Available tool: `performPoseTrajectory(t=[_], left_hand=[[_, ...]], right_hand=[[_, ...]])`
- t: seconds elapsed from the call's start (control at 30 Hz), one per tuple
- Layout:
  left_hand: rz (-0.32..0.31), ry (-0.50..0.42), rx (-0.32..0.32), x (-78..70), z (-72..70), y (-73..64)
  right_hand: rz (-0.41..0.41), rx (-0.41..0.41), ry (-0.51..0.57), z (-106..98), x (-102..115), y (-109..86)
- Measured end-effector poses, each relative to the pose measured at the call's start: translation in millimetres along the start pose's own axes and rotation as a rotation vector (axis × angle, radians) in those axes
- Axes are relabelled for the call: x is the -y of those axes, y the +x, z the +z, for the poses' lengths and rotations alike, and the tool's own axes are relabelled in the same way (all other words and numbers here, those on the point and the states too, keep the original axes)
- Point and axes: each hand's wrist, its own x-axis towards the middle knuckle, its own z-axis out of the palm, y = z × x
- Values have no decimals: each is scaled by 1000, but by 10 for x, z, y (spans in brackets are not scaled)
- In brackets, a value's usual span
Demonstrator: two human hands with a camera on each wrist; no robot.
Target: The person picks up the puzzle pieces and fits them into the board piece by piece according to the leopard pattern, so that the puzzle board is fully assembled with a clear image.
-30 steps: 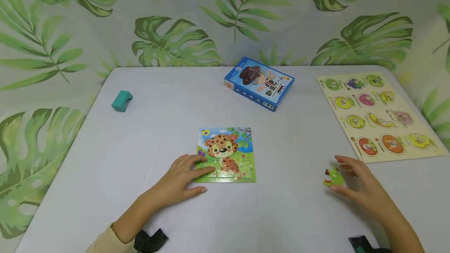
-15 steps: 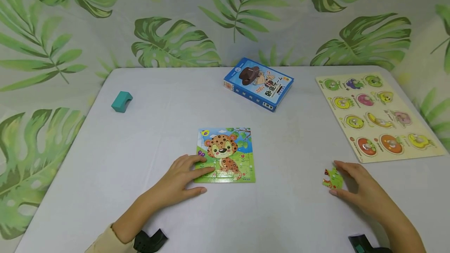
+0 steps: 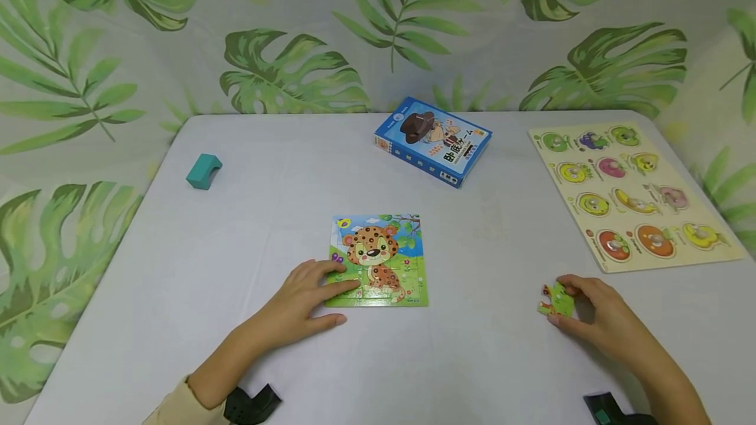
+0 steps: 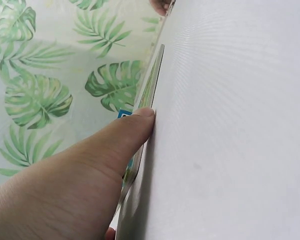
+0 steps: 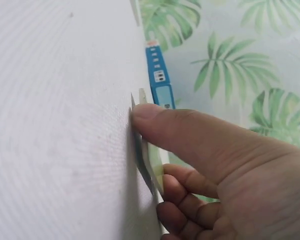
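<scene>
A square jigsaw puzzle (image 3: 390,241) with a spotted leopard cub lies flat near the middle of the table. My left hand (image 3: 307,297) rests on its lower left part, fingers spread, the thumb on the cloth just below the edge. In the left wrist view that thumb (image 4: 140,117) lies beside the puzzle's thin rim. Farther right, my right hand (image 3: 599,310) pinches a green jigsaw piece (image 3: 560,300) between thumb and fingers, low over the table. From the right wrist, the piece (image 5: 152,155) looks tilted on edge; whether it is more than one piece I cannot tell.
A blue game box (image 3: 434,140) lies at the back centre. A teal arch block (image 3: 204,171) stands at the back left. On the right is a cream fruit board (image 3: 629,199) with several knobbed pieces, its lower edge close to my right hand.
The fingers of my right hand have closed in on the green piece, and both have shifted slightly left. My left hand stays in place on the puzzle.
</scene>
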Motion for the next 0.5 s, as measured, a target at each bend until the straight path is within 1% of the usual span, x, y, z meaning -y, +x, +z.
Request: performPoseTrajectory(t=[0.13,0.2,0.27,0.37,0.5], left_hand=[[-7,-4,4,-3,-2,-2],[-11,-6,7,-5,0,-5],[-15,-7,11,-8,3,-6],[-19,-2,13,-15,5,-4],[-35,26,0,-47,8,11]], right_hand=[[6,-22,21,9,40,10],[-28,-57,44,9,73,17],[-80,-94,67,10,130,27],[-135,-122,110,-7,271,64],[-155,-120,139,-6,522,141]])
